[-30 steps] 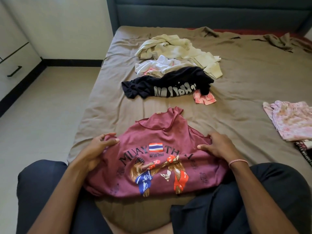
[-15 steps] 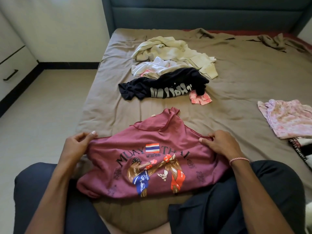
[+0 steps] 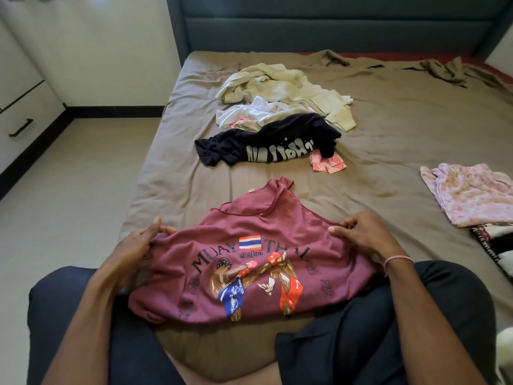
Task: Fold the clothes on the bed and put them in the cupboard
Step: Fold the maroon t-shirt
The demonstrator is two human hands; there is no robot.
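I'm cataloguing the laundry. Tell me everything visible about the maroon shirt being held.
The maroon shirt looks like cotton knit, sleeveless, with darker trim. Its print shows a striped flag, MUAY THAI and two boxers in blue and red shorts. It lies unfolded, print up, wrinkled, neck pointing away, its top on the brown sheet, its hem over the dark trousers. The left hand grips its left edge; the right hand pinches its right edge.

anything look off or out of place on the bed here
The brown sheet is rucked up at the head end, baring a red strip below the headboard. The cream garment and black shirt lie crumpled in a heap mid-bed. The left hand and right hand hold the maroon shirt.
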